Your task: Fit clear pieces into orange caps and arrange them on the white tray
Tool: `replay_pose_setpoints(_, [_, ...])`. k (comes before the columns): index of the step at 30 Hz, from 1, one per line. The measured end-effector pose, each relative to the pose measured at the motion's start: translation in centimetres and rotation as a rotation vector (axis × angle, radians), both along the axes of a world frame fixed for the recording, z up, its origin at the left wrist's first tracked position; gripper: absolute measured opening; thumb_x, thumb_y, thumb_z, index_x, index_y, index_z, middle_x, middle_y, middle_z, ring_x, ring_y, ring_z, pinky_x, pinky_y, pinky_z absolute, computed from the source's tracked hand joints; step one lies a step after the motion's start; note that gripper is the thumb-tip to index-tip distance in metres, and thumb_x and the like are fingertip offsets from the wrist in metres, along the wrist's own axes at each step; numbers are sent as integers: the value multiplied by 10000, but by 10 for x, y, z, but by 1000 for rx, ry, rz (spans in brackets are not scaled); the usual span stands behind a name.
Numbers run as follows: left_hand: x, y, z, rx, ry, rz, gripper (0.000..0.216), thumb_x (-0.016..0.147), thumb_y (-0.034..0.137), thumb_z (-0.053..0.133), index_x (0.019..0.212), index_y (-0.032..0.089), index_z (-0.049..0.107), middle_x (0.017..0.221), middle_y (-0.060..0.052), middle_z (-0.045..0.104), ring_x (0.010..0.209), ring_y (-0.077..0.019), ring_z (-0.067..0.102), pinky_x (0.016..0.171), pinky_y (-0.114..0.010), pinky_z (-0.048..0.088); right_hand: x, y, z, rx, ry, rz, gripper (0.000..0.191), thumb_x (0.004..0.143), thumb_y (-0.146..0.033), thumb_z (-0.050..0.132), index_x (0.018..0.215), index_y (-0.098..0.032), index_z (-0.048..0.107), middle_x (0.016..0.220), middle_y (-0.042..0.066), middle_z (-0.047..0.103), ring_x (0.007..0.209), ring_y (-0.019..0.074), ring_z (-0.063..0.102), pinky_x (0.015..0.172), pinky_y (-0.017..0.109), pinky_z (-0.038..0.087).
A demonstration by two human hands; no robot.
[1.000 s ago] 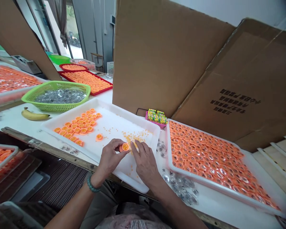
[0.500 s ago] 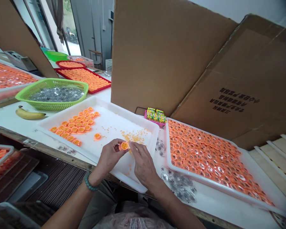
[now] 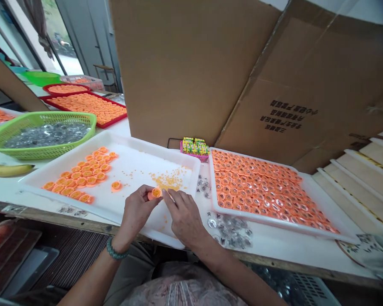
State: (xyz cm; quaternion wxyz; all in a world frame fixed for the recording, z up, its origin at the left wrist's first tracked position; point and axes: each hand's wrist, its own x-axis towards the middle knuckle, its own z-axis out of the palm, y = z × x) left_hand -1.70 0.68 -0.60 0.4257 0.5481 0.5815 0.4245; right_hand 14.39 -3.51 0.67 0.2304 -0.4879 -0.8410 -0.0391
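My left hand [image 3: 136,212] pinches a small round orange cup [image 3: 156,193] with a yellow speckled centre, over a shallow white tray [image 3: 140,161]. My right hand [image 3: 187,219] is closed, thumb and index fingertips at the cup's right rim; whatever they pinch is too small to make out. Below and behind the hands, loose yellow bits [image 3: 167,180] lie scattered in the tray. One single orange cup [image 3: 116,186] stands to the left of my left hand. Farther left, rows of similar filled cups [image 3: 86,178] fill the tray's left side.
To the right is a white tray [image 3: 221,210] of orange discs, with clear plastic pieces [image 3: 232,229] before it. A pink basket [image 3: 204,158] holds yellow-green packets. Cardboard [image 3: 191,72] stands behind. Leftward are a green basket [image 3: 47,151], a banana [image 3: 11,169] and a red tray [image 3: 115,121].
The view has turned to the right, so the things on the table appear farther left. Both hands stay together at the orange cup, the left still holding it.
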Motion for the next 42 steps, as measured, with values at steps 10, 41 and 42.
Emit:
replay_pose_setpoints(10, [8, -8, 6, -123, -260, -218, 431, 592, 350, 746, 973, 174, 651, 913, -46, 712, 856, -230, 644, 803, -348, 512, -2, 2, -7, -59, 360, -1, 345, 930, -252, 385, 1238, -124, 474, 1079, 101, 610, 1011, 173, 533, 875, 305, 462])
replay_pose_setpoints(41, [9, 2, 14, -378, -478, -126, 478, 591, 383, 779, 977, 136, 643, 760, -39, 721, 693, -216, 684, 702, -297, 553, 103, -55, -70, -256, 110, -427, 273, 870, -112, 412, 1069, -145, 594, 878, 91, 652, 839, 191, 574, 790, 302, 432])
replay_pose_setpoints(42, [9, 1, 13, -383, -474, -132, 493, 594, 384, 777, 995, 135, 636, 766, -41, 721, 695, -217, 684, 705, -298, 551, 103, -54, -68, -236, 233, -441, 289, 873, -125, 412, 1104, -142, 586, 900, 92, 654, 843, 188, 580, 784, 301, 442])
